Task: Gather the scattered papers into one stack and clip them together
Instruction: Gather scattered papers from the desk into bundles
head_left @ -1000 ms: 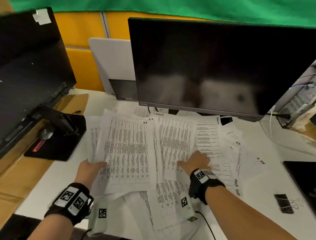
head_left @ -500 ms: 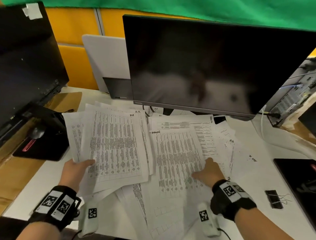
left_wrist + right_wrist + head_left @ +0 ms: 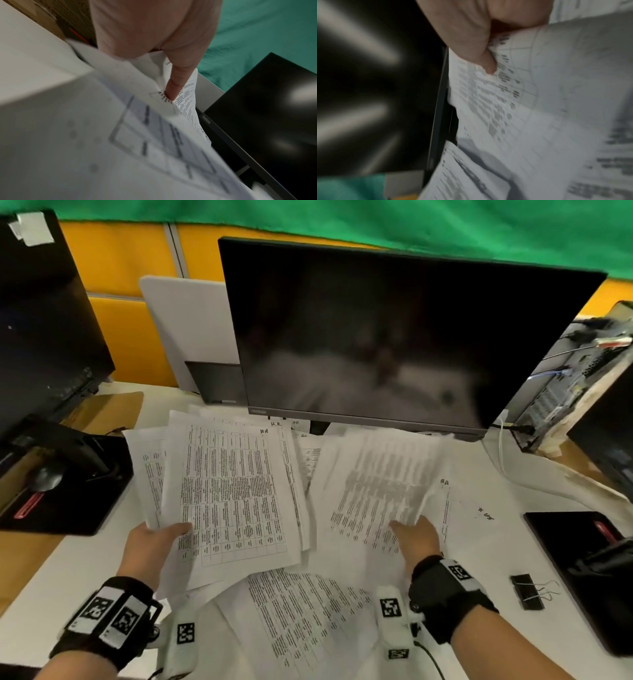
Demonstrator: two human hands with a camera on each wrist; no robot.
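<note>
Head view, both bundles lifted. The left hand [image 3: 147, 546] grips a sheaf of printed sheets [image 3: 233, 491] at its lower left corner, thumb on top and the other fingers beneath; the left-wrist view confirms paper pinched between thumb [image 3: 178, 79] and palm. The right hand [image 3: 416, 537], which half a second ago lay flat on sheets lying on the surface, now has its fingers closed on a second sheaf [image 3: 380, 484], whose far edge rises toward the monitor [image 3: 394, 337] at the centre of the frame and shows motion blur. In the right-wrist view the thumb [image 3: 486, 60] presses into the crumpled paper edge.

The loose pages that were spread across the middle of the frame a second ago are thus drawn into two hand-held bundles, side by side and nearly touching. Several remaining papers [image 3: 301, 618] lie flat on the white surface [image 3: 496, 542] at the lower centre, partly under both bundles.

The binder clip [image 3: 525, 592] rests untouched at the lower right, well apart from the papers. The gathering is judged about half done: the two sheaves have yet to be merged, the remaining sheets collected, and the clip applied.
</note>
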